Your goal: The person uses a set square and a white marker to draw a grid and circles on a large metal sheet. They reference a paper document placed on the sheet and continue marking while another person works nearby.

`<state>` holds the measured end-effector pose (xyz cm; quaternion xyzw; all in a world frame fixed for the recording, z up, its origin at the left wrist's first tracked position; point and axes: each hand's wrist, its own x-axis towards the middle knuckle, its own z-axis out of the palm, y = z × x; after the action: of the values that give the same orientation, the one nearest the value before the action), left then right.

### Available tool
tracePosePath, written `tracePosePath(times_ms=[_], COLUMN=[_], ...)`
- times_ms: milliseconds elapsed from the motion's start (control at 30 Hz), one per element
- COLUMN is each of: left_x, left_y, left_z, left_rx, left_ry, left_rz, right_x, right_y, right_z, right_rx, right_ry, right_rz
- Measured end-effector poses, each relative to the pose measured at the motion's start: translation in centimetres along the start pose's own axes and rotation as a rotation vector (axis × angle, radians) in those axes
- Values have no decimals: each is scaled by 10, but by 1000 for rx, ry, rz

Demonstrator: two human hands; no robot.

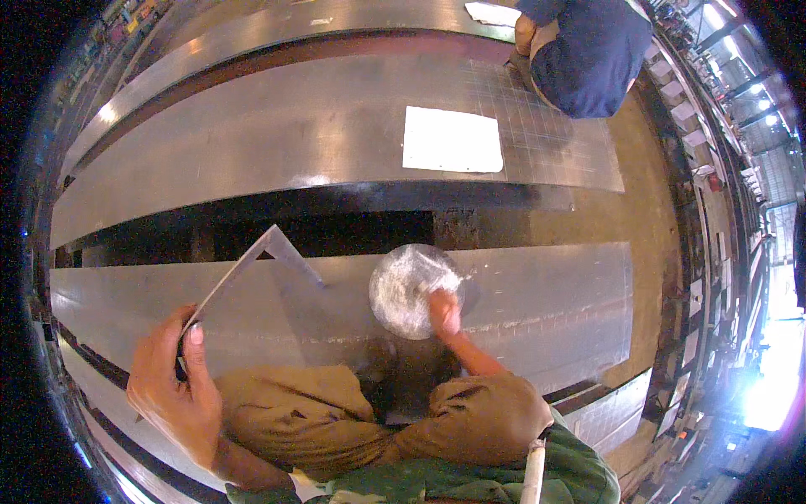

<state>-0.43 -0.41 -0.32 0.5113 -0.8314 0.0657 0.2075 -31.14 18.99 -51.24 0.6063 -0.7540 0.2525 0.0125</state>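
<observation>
My left hand (180,386) is closed around one arm of a flat metal try square (290,254). Its corner points away from me, and the other arm slants down toward the steel plate (546,290) in front of me. On that plate sits a round, shallow dish (393,294) whitened with powder. Over the dish's right side is my right hand (445,312), its fingers drawn together. A whitish patch shows at the fingertips, but what they hold, if anything, is not clear. My bent legs in brown trousers (294,403) are close to the plate's near side.
Beyond a dark gap, a second long steel plate (252,126) carries a white paper sheet (453,139) and a scribed grid at its right. Another person (588,67) in a dark shirt bends over at the upper right, near another white sheet (493,14).
</observation>
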Motion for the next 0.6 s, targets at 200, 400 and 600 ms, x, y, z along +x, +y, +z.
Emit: tracePosePath(times_ms=[200, 400, 600], left_x=[1, -5, -5], left_y=[8, -3, 2], left_z=[0, -7, -10], left_rx=[-37, 32, 70], left_ry=[-28, 1, -50], left_rz=[-64, -16, -50], right_x=[15, -5, 40], right_y=[43, -53, -24], right_z=[-13, -1, -21], right_rx=[58, 360, 167], right_ry=[-113, -355, -40], right_rz=[-30, -168, 195])
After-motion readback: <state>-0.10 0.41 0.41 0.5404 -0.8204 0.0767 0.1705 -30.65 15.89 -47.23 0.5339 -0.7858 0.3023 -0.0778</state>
